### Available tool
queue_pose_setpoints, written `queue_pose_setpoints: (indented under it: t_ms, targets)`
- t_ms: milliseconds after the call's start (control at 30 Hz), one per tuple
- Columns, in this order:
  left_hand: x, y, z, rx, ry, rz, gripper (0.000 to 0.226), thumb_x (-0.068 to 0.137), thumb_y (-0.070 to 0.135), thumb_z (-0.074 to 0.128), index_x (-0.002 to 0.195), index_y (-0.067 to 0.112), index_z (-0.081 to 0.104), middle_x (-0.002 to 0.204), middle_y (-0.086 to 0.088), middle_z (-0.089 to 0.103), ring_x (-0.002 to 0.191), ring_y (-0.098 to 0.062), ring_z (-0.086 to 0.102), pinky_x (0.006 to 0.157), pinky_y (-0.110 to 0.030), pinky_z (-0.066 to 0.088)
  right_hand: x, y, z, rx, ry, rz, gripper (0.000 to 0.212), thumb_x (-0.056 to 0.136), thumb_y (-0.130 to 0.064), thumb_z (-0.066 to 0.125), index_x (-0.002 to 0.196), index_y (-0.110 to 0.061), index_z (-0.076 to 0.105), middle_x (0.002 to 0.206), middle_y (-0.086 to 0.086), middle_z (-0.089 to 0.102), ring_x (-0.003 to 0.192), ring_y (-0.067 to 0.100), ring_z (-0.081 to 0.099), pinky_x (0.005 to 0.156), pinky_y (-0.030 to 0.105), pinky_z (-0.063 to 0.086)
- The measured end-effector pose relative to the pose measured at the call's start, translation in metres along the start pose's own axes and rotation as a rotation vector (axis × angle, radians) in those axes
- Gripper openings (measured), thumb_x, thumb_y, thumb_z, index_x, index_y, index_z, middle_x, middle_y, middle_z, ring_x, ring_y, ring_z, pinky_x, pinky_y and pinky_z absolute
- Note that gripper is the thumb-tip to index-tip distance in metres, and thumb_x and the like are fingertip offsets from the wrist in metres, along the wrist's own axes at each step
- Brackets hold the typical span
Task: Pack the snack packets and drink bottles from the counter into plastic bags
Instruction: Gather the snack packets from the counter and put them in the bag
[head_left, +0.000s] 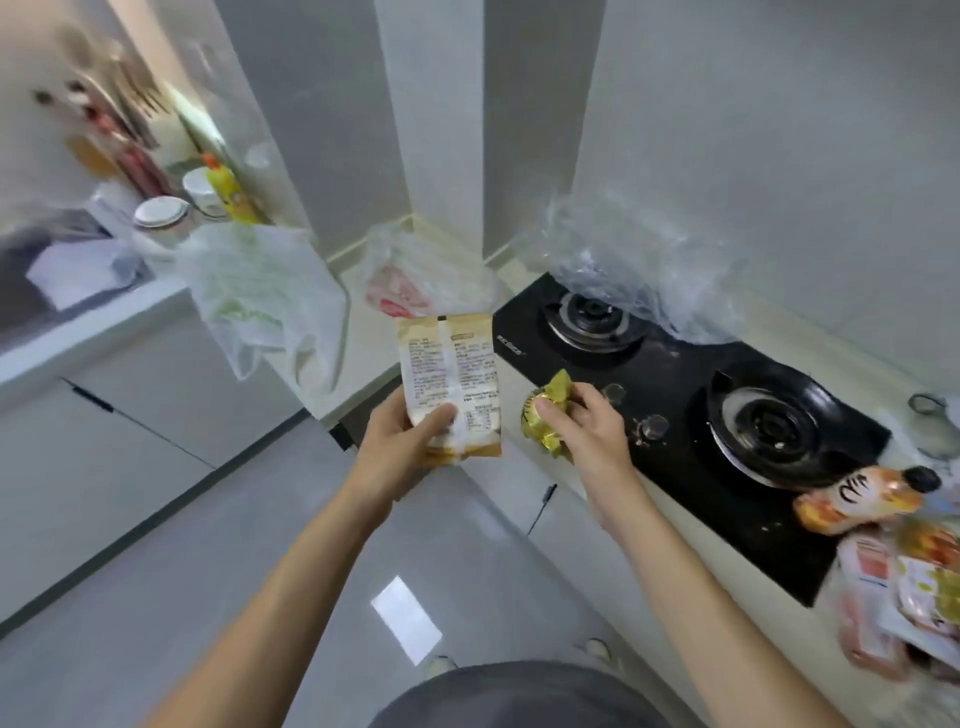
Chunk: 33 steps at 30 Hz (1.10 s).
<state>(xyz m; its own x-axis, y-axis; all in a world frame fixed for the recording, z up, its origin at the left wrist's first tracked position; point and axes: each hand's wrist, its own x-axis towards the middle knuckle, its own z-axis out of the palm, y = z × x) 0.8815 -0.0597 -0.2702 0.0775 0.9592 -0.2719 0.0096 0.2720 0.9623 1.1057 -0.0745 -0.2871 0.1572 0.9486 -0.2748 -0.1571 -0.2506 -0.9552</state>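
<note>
Your left grip (402, 436) holds a beige packet (449, 384), right grip (584, 421) a gold packet (548, 415); the far bag (410, 280) on the surface (363, 332) holds a red packet (392, 293).

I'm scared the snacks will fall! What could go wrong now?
1. Both hands are full: the left hand holds a tan packet, the right hand a gold packet, so opening a bag could be awkward.
2. The white bag droops over the counter edge and might slide off.
3. A clear bag lies on a stove burner, risky if lit.
</note>
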Motion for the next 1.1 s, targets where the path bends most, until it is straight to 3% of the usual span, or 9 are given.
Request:
queue_pose_setpoints:
  t_ms: [100,200,300,433,600,733,867,1000,1100]
  targets:
    - [0.014,0.000,-0.045,-0.035,0.024,-0.030,0.040,0.094,0.016,0.073,0.133,0.023,0.062,0.121,0.004,0.075,0.107,-0.019,0.074,0.086,-0.038,0.061,0.027,0.003,0.044,0.077,-0.072,0.070,0.034,0.094,-0.024,0.076,0.123,-0.011,0.064,0.111,0.011,0.077,0.112,0.031,0.072,0.078,0.033,0.057]
    - [0.036,-0.003,-0.075,-0.040,0.041,-0.058,0.048,0.089,0.014,0.078,0.133,0.023,0.061,0.121,0.003,0.075,0.108,-0.022,0.074,0.087,-0.043,0.061,0.060,0.006,0.078,0.107,-0.105,0.111,0.038,0.093,-0.025,0.077,0.124,-0.009,0.063,0.115,0.015,0.076,0.113,0.042,0.070,0.076,0.038,0.056]
    - [0.069,-0.005,-0.094,-0.054,0.086,-0.086,0.046,0.088,0.012,0.079,0.129,0.023,0.061,0.117,0.003,0.077,0.104,-0.023,0.075,0.082,-0.040,0.062,0.097,0.008,0.104,0.104,-0.117,0.132,0.037,0.094,-0.023,0.076,0.125,-0.008,0.063,0.114,0.014,0.076,0.107,0.040,0.073,0.078,0.040,0.056]
    - [0.130,0.001,-0.116,-0.032,0.125,-0.112,0.043,0.089,0.013,0.078,0.127,0.023,0.062,0.112,0.002,0.078,0.094,-0.020,0.077,0.063,-0.028,0.060,0.162,0.013,0.131,0.102,-0.114,0.163,0.032,0.094,-0.020,0.075,0.121,-0.006,0.064,0.105,0.008,0.077,0.099,0.032,0.075,0.076,0.038,0.057]
    - [0.222,0.010,-0.141,0.012,0.143,-0.176,0.042,0.090,0.016,0.078,0.127,0.025,0.059,0.112,0.007,0.078,0.097,-0.018,0.076,0.071,-0.031,0.061,0.259,0.014,0.160,0.069,-0.078,0.248,0.036,0.092,-0.027,0.078,0.123,-0.011,0.067,0.114,0.009,0.075,0.105,0.026,0.074,0.075,0.033,0.059]
    - [0.292,0.014,-0.148,0.046,0.145,-0.214,0.042,0.091,0.022,0.078,0.128,0.022,0.058,0.113,0.004,0.077,0.097,-0.022,0.075,0.070,-0.031,0.059,0.331,0.009,0.173,-0.014,-0.059,0.280,0.033,0.091,-0.030,0.079,0.118,-0.014,0.068,0.116,0.013,0.074,0.105,0.029,0.073,0.080,0.037,0.063]
    - [0.356,0.010,-0.146,0.047,0.117,-0.295,0.033,0.092,0.020,0.076,0.121,0.024,0.061,0.109,0.003,0.077,0.087,-0.017,0.075,0.068,-0.030,0.060,0.388,0.010,0.182,-0.207,0.006,0.328,0.026,0.089,-0.037,0.080,0.106,-0.026,0.064,0.108,0.006,0.074,0.097,0.023,0.074,0.069,0.036,0.060]
    - [0.417,0.004,-0.141,0.034,0.056,-0.400,0.025,0.094,0.019,0.073,0.117,0.023,0.061,0.106,0.003,0.078,0.075,-0.012,0.076,0.062,-0.026,0.059,0.435,0.033,0.188,-0.402,0.050,0.355,0.031,0.081,-0.041,0.081,0.102,-0.029,0.062,0.106,0.003,0.072,0.096,0.021,0.071,0.087,0.043,0.062]
    - [0.456,-0.003,-0.138,0.048,0.033,-0.431,0.021,0.096,0.016,0.070,0.115,0.018,0.063,0.098,0.000,0.079,0.069,-0.015,0.076,0.056,-0.024,0.059,0.459,0.047,0.193,-0.614,0.024,0.314,0.027,0.080,-0.038,0.076,0.098,-0.029,0.058,0.104,0.000,0.068,0.097,0.022,0.068,0.085,0.042,0.059]
